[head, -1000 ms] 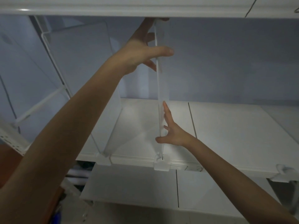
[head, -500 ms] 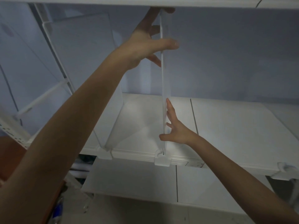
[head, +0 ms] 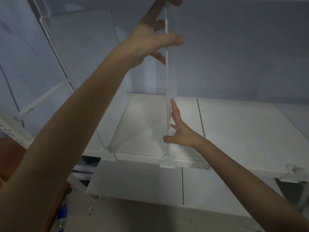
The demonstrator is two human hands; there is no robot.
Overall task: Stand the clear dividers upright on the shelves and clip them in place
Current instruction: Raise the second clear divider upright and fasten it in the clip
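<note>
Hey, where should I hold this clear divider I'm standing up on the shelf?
Pinch the clear divider by its front edge, from the front, high and low. It stands edge-on and thin, so the left hand and right hand steady it there.

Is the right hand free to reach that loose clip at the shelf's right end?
Probably yes. The right hand only rests open against the clear divider, which the left hand grips higher up, and nothing lies on the shelf between it and the clip.
</note>
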